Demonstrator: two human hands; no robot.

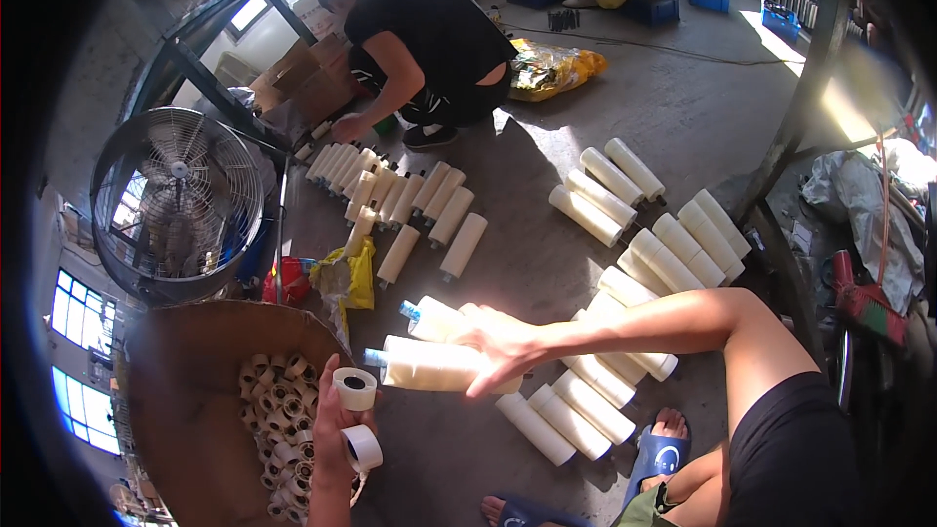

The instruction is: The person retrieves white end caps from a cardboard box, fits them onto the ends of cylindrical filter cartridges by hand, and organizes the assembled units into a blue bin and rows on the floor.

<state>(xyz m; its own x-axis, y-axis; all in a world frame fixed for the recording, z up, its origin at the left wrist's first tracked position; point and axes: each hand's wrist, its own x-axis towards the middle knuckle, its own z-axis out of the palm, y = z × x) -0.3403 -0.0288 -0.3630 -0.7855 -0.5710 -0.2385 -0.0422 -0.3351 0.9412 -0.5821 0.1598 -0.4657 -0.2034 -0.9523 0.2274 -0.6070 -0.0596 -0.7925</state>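
From the right, my bare forearm reaches across to the middle, where my right hand (500,344) is closed over a long cream cylinder (429,364) with a blue end sticking out. A second cream cylinder (436,318), also blue-tipped, lies alongside just behind it, partly hidden by the fingers. My left hand (335,434) is raised at the box's edge, its fingers round two small rolls of tape (362,448), one above the other. The cardboard box (185,410) beside it holds many similar small rolls (283,410) in a heap.
Rows of cream cylinders (576,415) lie on the floor at right, with another group (464,246) farther left. A person in black (429,39) squats behind those. A large fan (179,171) stands at left, a yellow bag (356,278) near the box, and a broom (872,310) at right.
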